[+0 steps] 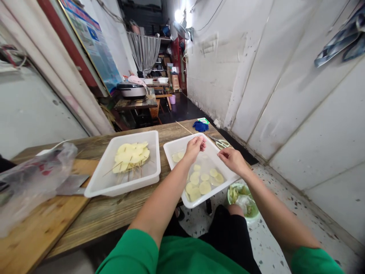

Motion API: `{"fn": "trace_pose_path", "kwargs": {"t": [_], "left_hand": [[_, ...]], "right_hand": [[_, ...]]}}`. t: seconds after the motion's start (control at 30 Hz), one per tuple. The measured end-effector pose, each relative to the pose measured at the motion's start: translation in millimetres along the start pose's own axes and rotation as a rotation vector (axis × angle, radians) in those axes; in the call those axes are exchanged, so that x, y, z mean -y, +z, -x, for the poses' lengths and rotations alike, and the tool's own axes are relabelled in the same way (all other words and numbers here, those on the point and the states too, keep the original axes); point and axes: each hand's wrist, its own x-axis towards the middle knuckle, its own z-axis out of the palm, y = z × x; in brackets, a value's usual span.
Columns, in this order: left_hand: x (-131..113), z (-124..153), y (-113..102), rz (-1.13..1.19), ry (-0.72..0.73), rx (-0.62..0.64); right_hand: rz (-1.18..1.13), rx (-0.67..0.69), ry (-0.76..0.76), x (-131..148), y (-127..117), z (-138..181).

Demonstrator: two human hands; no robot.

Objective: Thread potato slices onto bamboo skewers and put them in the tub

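My left hand (196,147) is closed above the far side of a white plastic tray (188,206), its fingertips pinched together. Over the same tray's right rim, my right hand (232,158) pinches thumb against fingers. What either pinch holds is too small to make out. A thin wooden stick (184,127) runs from the table's far side toward my left hand; I cannot tell whether it is held. Pale yellow round slices (204,187), like potato, lie in the tray, seemingly in water. A second white tray (155,152) holds a pile of skewered slices (131,154).
Scissors (221,143) and a blue cloth-like bundle (200,126) lie beyond the near tray. At left are a cutting board (54,224), a cleaver (72,184) and a plastic bag (37,179). A green bin (253,217) with peelings stands on the floor at right.
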Motion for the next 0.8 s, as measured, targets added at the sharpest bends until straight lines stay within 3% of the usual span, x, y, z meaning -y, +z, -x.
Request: {"fn": "trace_pose_path", "kwargs": {"t": [0.2, 0.3, 0.37, 0.43, 0.5, 0.57, 0.67, 0.8], "left_hand": [[2.0, 4.2, -1.7, -0.261, 0.002, 0.198], [2.0, 4.1, -7.1, -0.591, 0.045, 0.107], [0.4, 4.7, -10.9, -0.883, -0.008, 0.106], [-1.5, 7.2, -12.3, -1.198, -0.135, 0.278], [-2.4, 11.9, -9.9, -1.458, -0.238, 0.543], [-1.3, 17.9, -3.6, -1.621, -0.244, 0.749], [4.8, 25.5, 9.1, -1.761, -0.185, 0.895], [20.2, 28.8, 18.5, -1.857, -0.203, 0.963]], "right_hand": [[0.017, -0.010, -0.027, 23.4, 25.3, -3.8], [0.022, -0.062, 0.018, 25.9, 33.0, -2.7], [0.022, -0.116, 0.086, 24.0, 34.9, -2.0], [0.052, -0.174, 0.180, 22.1, 35.0, -1.9], [0.098, -0.190, 0.251, 22.0, 34.5, -1.9], [0.134, -0.175, 0.281, 23.9, 34.3, -1.7], [0.152, -0.155, 0.278, 26.7, 34.9, -0.6], [0.127, -0.161, 0.267, 24.5, 36.0, 0.4]]}}
